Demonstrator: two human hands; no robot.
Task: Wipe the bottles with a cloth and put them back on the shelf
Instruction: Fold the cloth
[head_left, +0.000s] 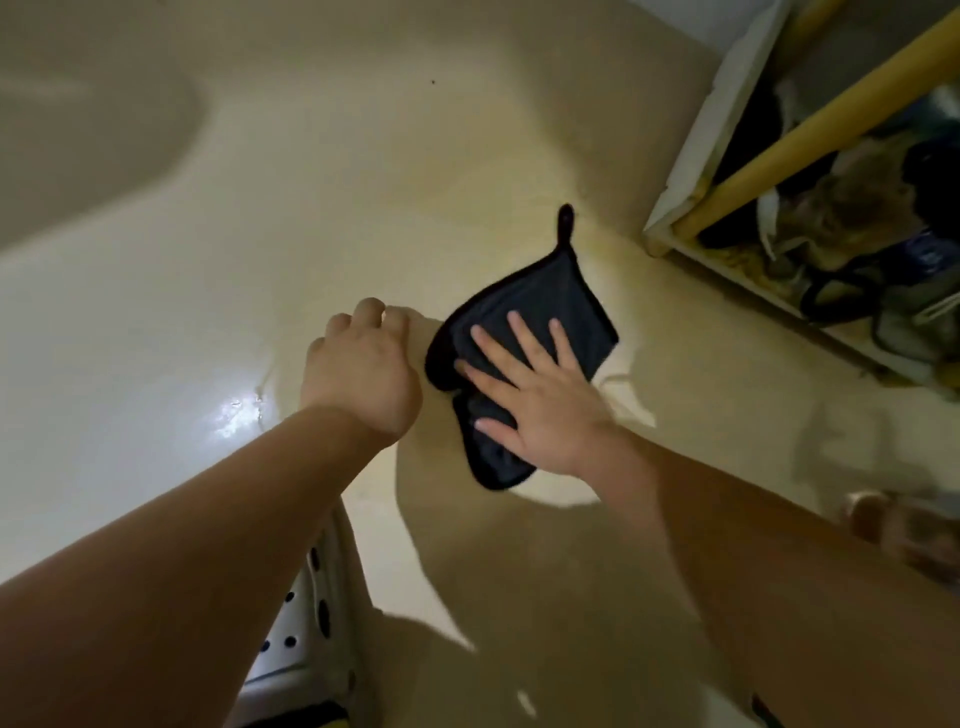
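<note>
At centre, my left hand (363, 364) grips a pale bottle (421, 338); my flat right hand (540, 400) presses the cloth (540, 301) on it, wiping. Next: shelf (779, 156), two o'clock.

A person's arms, seen from above. The left forearm (182, 551) and the right forearm (779, 551) are uncovered along their whole visible length, from the bottom corners of the frame to the wrists. The left hand (363, 369) and right hand (543, 402) are bare too. The right hand's fingernails look short and rounded (the picture is soft, so finer detail is lost).
</note>
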